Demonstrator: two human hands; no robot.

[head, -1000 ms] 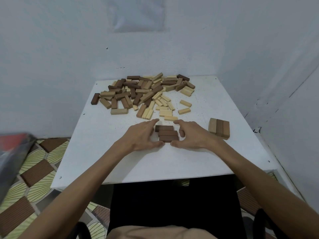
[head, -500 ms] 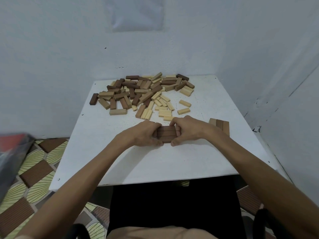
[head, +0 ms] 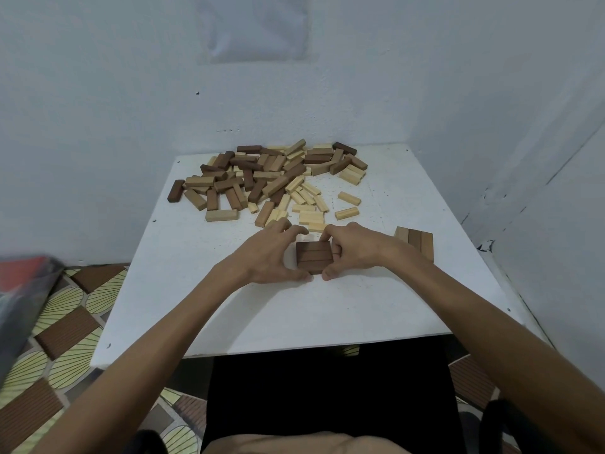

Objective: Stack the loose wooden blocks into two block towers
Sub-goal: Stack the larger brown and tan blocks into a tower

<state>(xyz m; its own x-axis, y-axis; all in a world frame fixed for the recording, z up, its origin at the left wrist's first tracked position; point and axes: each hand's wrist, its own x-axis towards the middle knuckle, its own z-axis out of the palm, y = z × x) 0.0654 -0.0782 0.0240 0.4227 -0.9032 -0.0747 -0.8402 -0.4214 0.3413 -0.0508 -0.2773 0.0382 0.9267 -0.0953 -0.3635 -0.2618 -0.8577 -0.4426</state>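
Blocks heaped loose at the far middle of a white table, dark brown, mid brown and pale mixed, too many and too overlapped to count exactly. One dark block apart at the pile's left edge. One mid-brown block lying crosswise just in front of the pile. Two pale blocks set off to the pile's right, apart from each other.

Nearer, at the table's middle: left hand, fingers spread, thumb tip on the table at the near-left corner of a dark layer, fingertips arched over its far-left corner. Three dark blocks side by side, long sides touching, running left to right, flat on the table. Whether a second layer sits under them cannot be told.

Right hand pressed against the layer's right side, thumb at its near-right corner, fingers curled along its right edge and far corner. Both hands cupping the layer between them, thumbs nearly touching at the front.

Further right, past the right wrist: another layer of three mid-brown blocks side by side, running front to back, near the table's right edge, partly hidden by the wrist.
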